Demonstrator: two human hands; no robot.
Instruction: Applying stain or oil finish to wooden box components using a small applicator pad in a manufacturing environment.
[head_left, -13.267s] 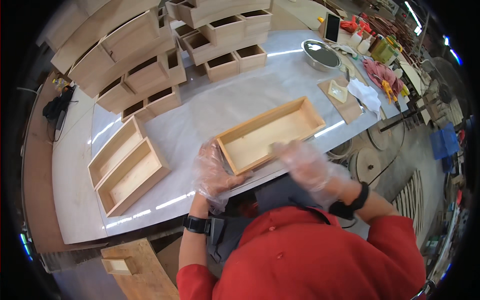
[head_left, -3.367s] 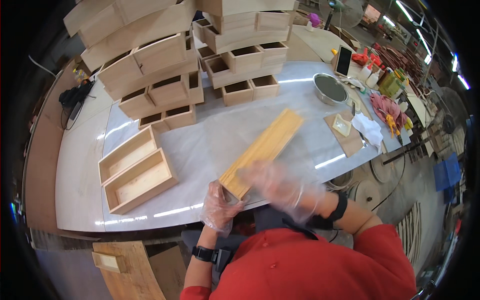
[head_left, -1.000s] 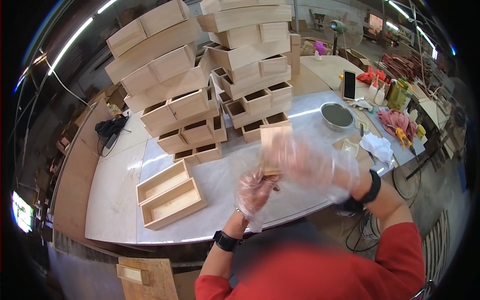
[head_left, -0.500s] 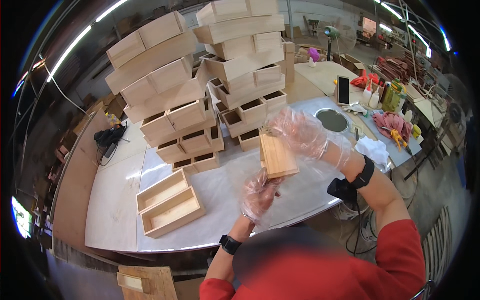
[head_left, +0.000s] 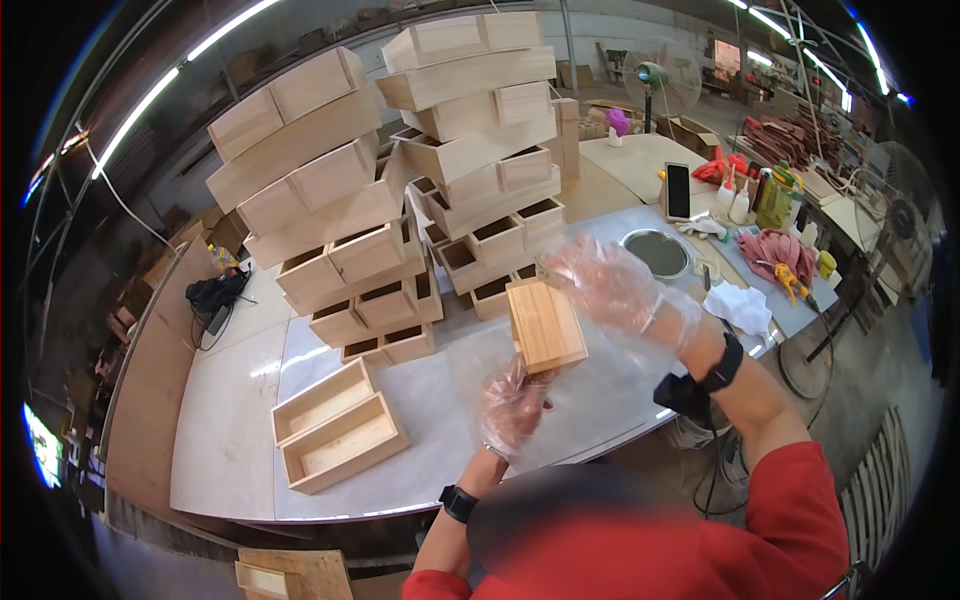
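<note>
My left hand (head_left: 512,405), in a clear plastic glove, grips a small wooden box (head_left: 548,325) by its lower end. The box is tilted up above the covered table, and a smooth, yellowish long side faces me. At its upper right edge is my right hand (head_left: 610,285), gloved likewise, its fingers bent together; whatever they hold is hidden. Left of my left hand, two open wooden boxes (head_left: 345,440) lie side by side on the table. They are paler than the one I hold.
Two tall stacks of pale wooden boxes, the left stack (head_left: 310,190) and the right stack (head_left: 480,130), stand at the back. To the right are a round tin of dark liquid (head_left: 658,253), a white cloth (head_left: 740,305), a phone (head_left: 678,190), glue bottles (head_left: 738,203) and a pink rag (head_left: 778,250).
My right hand has shifted from the box's top end toward its right edge, uncovering the upper end. The box has moved slightly left and down in the picture, with my left hand still gripping it.
</note>
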